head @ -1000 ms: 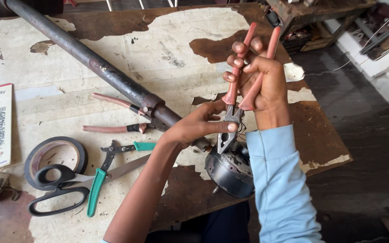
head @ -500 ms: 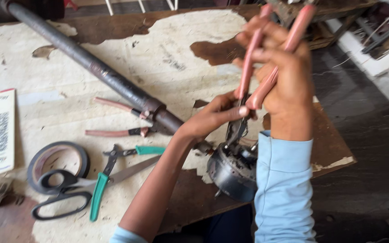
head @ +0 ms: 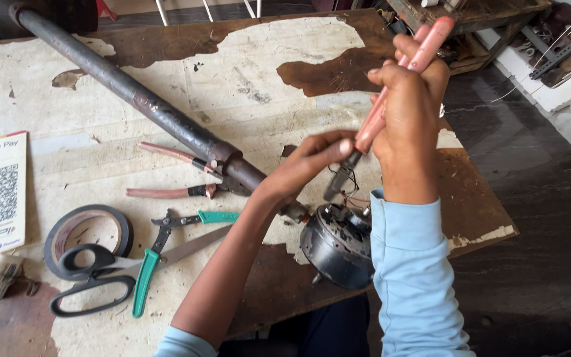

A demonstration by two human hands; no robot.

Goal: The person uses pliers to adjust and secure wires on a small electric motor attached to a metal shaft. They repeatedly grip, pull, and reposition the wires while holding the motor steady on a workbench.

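1. A roll of black tape point(head: 87, 239) and black-handled scissors point(head: 94, 277) lie flat at the left edge of the table point(head: 246, 73), out of the way of the hands but within easy reach; a green-handled cutter point(head: 166, 254) lies just beside them.
2. A long dark metal shaft point(head: 147, 109) runs diagonally across the table, and a spare pair of pink-handled pliers point(head: 173, 173) rests against it, seemingly laid aside.
3. The left hand point(head: 315, 158) reaches up from the lower left, forearm angled across the table edge. Its fingers are pinched together at the nose of the pliers, apparently steadying a thin wire there, though the wire itself is too small to make out.
4. The small dark motor point(head: 338, 244) sits at the near table edge, directly beneath both hands, its wires rising toward the tool.
5. The right hand point(head: 408, 112) is raised, wrist bent, fingers closed tightly round the pink handles of the pliers in use point(head: 381, 119), tip pointing down at the motor.
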